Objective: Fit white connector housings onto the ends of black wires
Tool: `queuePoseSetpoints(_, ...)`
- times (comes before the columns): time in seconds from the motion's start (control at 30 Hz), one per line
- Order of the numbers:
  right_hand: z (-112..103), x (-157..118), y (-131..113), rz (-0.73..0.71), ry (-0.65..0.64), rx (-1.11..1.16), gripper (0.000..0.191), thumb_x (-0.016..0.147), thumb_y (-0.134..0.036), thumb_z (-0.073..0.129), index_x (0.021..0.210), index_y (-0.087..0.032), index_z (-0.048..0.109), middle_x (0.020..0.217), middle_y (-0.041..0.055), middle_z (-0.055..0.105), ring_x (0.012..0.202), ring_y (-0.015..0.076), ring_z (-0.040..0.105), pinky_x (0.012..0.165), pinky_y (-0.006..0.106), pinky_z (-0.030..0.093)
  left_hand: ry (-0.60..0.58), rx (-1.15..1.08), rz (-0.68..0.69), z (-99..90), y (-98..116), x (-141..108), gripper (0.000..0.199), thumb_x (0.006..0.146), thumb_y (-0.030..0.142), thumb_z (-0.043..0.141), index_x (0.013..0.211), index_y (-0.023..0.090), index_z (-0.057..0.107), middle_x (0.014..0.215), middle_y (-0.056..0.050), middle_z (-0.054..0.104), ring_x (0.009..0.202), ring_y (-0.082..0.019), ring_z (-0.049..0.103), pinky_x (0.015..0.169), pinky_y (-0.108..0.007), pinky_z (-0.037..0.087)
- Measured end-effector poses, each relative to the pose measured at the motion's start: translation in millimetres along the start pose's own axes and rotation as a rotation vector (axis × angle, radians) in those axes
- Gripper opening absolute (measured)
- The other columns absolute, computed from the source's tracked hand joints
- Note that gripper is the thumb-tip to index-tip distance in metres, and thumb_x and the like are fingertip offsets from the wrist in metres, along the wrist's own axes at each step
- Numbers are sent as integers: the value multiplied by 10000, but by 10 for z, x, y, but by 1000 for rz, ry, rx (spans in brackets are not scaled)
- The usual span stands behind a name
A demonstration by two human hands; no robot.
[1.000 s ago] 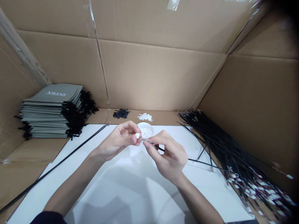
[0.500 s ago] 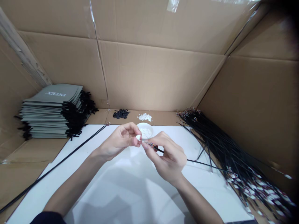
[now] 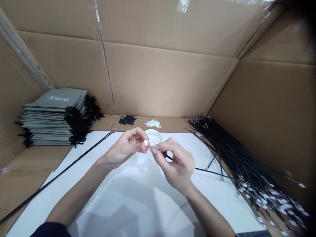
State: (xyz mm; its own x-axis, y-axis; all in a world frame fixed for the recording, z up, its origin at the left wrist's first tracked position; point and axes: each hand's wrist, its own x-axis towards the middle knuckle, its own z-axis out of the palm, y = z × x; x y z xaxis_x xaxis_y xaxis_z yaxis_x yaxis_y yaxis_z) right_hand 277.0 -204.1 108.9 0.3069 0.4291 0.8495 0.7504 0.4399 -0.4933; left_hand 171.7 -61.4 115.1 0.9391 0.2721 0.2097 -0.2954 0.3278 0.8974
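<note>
Between the thumb and fingers of my left hand (image 3: 130, 146) is a small white connector housing (image 3: 145, 143). My right hand (image 3: 176, 164) pinches the stripped end of a black cable (image 3: 169, 156), where thin coloured wires (image 3: 157, 148) fan out. The wire tips meet the connector's near side; whether any sits inside it I cannot tell. Behind my fingertips stands a white bowl (image 3: 150, 132) with small white pieces in it. The cable runs out from under my right hand toward the right.
Black tubes (image 3: 127, 119) and small white pieces (image 3: 153, 123) lie in piles on the cardboard ledge. A stack of grey sheets (image 3: 49, 126) stands left, beside a long black cable (image 3: 74, 163). Many black cables (image 3: 229, 154) are heaped right. Cardboard walls (image 3: 170, 79) surround the white table (image 3: 118, 204).
My right hand has shifted slightly left and up, bringing the wire tips closer to the connector. The left hand has barely moved and keeps its pinch.
</note>
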Motion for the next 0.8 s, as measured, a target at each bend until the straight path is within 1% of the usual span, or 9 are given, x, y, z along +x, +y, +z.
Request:
queuePoseSetpoints(0.17,3,-10,19,6,-15,12,176,866,-54,657,893,-227,632,697,-9,598,604,135,498,530,283,411,-2,15,11,5,0,8,271,735,304,874,806,166,652,712,7,618,652,-85,582,655,-186,485)
queuePoseSetpoints(0.3,-19,-13,30,33,-43,9,143,889,-84,646,892,-226,634,700,-7,597,606,138,505,539,289,418,8,91,38,-12,8,3,263,747,311,862,826,164,659,729,-6,630,668,-102,591,671,-212,504)
queuePoseSetpoints(0.47,-51,-11,27,93,-98,8,92,920,-136,638,886,-221,641,719,2,607,618,141,489,565,295,414,90,257,90,2,56,-9,222,725,253,870,798,162,681,792,-21,665,712,-120,624,691,-226,529)
queuePoseSetpoints(0.6,-50,-21,24,115,-117,55,93,924,-127,640,909,-219,642,751,0,610,646,135,485,596,286,408,138,286,150,56,78,-9,258,674,249,899,725,149,666,740,-13,655,660,-111,614,644,-216,529)
queuePoseSetpoints(0.7,-35,-36,23,206,-107,116,86,933,-161,638,866,-215,641,738,-2,593,646,138,481,606,288,399,144,258,168,79,44,-1,293,652,233,911,682,147,633,690,-1,641,631,-101,599,628,-209,517)
queuePoseSetpoints(0.8,-19,-49,21,325,-95,213,116,939,-202,643,824,-212,634,714,-6,561,652,143,477,618,293,394,107,187,161,89,-15,5,312,659,235,908,671,153,607,643,5,639,610,-107,596,628,-224,510)
